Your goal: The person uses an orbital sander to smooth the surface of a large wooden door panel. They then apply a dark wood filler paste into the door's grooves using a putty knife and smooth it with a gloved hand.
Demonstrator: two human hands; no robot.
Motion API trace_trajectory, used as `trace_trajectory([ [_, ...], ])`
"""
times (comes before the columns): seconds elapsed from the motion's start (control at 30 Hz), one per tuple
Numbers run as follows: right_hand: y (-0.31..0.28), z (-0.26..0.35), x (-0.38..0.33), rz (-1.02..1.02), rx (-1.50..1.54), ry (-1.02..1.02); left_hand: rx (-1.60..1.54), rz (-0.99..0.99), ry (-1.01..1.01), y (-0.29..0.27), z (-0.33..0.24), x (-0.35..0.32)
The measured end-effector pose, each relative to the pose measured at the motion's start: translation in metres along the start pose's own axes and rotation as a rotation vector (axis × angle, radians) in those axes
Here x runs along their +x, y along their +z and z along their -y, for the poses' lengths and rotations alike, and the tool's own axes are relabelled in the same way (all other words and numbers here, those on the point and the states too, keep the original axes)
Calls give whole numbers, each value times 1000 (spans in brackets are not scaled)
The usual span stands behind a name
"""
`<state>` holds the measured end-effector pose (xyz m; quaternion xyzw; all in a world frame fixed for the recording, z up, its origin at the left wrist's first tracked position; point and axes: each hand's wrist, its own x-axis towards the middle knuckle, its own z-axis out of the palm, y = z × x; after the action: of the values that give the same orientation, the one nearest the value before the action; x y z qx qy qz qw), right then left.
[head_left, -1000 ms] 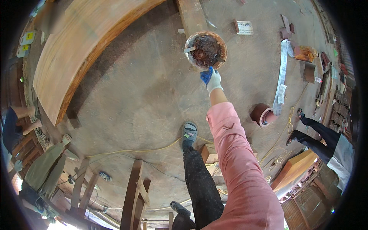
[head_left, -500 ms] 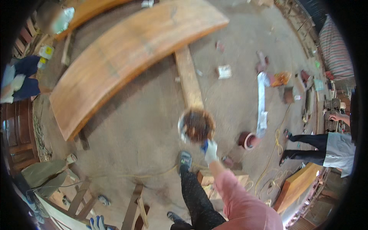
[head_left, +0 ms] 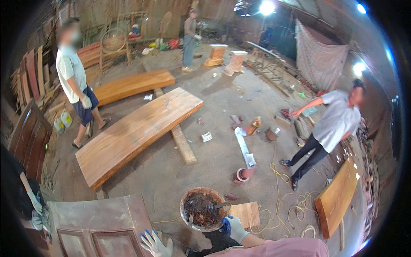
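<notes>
My right hand (head_left: 235, 228), in a white and blue work glove, is closed on the right rim of a round bowl (head_left: 182, 207). Dark brown, lumpy material (head_left: 204, 210) lies inside it, streaked up the walls. A flat-bladed scraper (head_left: 220, 206) leans on the bowl's right side, and a second flat strip (head_left: 190, 220) shows at its left. My left hand (head_left: 156, 244), gloved with blue fingertips, has its fingers spread and holds nothing. It is by the right edge of a brown panelled door (head_left: 102, 214); contact cannot be made out.
Two thick wooden slabs (head_left: 137, 132) lie at left and centre on timber supports (head_left: 183, 145). Another slab (head_left: 338, 199) stands at right near yellow cords (head_left: 278, 171). A co-worker's gloved hands (head_left: 36, 210) are at the door's left. Three other people (head_left: 334, 120) stand around the floor.
The view has tilted up, bringing the people and the back of the workshop into sight. The bowl, still in my right hand, is lower in view. The panelled door now shows at lower left.
</notes>
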<state>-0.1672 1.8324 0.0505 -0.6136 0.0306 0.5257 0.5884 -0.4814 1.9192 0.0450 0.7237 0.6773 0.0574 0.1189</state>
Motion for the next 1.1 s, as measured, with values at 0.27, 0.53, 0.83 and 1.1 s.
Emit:
trace_trajectory([
  [0.27,-29,-24,-143,-45,-89,-153,483,90,363,-36,18,-77],
  [0.53,-75,-54,-198,-183,-193,-349,520,179,382,-23,33,-80],
  [0.83,-120,-72,-230,-203,-3,-277,-960,735,412,47,30,-122],
  [1.1,-155,-79,-266,-74,30,-319,-1754,981,-57,-37,-102,-280],
])
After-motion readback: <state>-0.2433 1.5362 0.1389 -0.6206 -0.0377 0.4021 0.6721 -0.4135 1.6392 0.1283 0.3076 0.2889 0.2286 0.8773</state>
